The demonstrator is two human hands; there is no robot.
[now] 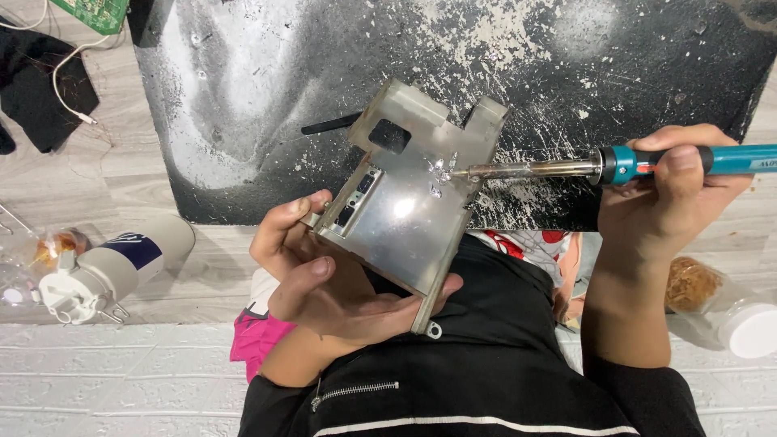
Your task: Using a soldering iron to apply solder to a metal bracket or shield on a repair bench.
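Observation:
My left hand [324, 279] holds a shiny metal casing [405, 202] tilted up over my lap, thumb on its left edge and fingers under its lower side. My right hand [664, 202] grips the teal handle of a soldering iron [623, 164]. The iron's metal tip touches a blob of solder on the upper face of the casing. A dark connector slot shows on the casing's left side.
A scorched black-and-grey work mat [267, 97] lies ahead on the wooden floor. A white bottle [113, 271] lies on the left, a green circuit board [93, 12] at top left, black cloth and wires beside it. A clear jar with a white lid [732, 311] sits at right.

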